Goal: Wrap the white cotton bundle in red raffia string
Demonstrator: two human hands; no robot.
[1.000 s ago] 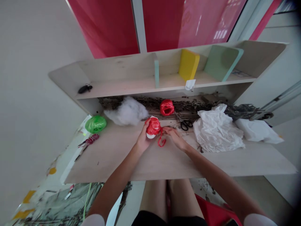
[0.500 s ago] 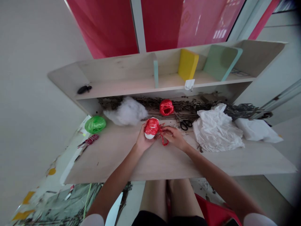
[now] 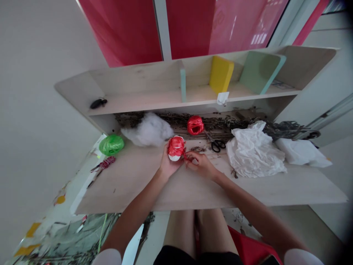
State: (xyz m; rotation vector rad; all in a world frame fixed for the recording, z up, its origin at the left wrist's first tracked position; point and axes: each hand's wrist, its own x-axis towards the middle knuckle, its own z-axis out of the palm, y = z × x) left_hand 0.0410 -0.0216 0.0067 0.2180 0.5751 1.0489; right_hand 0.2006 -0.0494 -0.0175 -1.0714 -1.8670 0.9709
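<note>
A small white oval piece wrapped in red plastic ribbon (image 3: 176,146) sits in my left hand (image 3: 168,164), whose fingers curl around it above the desk. Right beside it, my right hand (image 3: 199,164) pinches the loose end of the red ribbon, close to the wrapped piece's right side. What lies under the wrapping is hidden. Behind my hands rests a ball of red plastic ribbon (image 3: 195,125). Black-handled scissors (image 3: 217,145) lie to its right, their blades pointing toward the ball.
White stuffing (image 3: 150,130) and a green ribbon ball (image 3: 111,144) are at the left, with a bundle of red-white cord (image 3: 107,162) below. Dried stems (image 3: 228,123) line the back. A crumpled white bag (image 3: 256,151) lies right. A shelf (image 3: 138,104) overhangs the desk (image 3: 193,195).
My right hand has moved slightly left and down, nearer the wrapped piece. The ribbon loop that hung below it no longer shows. My left hand has shifted a little left and up.
</note>
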